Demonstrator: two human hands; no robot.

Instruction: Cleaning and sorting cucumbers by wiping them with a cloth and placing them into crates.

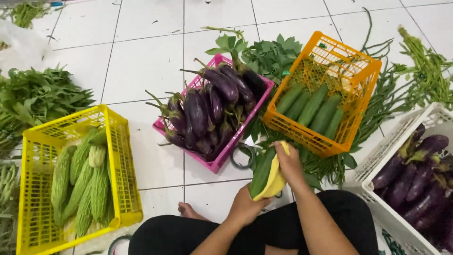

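While left hand (pixel 243 208) grips cucumber (pixel 262 171) base | right hand (pixel 289 163) clamps cloth (pixel 276 182) above

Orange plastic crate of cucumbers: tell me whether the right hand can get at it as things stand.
Probably yes. The right hand sits just short of the orange plastic crate, whose top is open, with nothing between them. But it is wrapped around a yellow cloth on a green cucumber.

Bright, even light falls from overhead; the white tiled floor (pixel 141 61) shows mild glare and soft, short shadows. Sharp centre, slight bending at edges.
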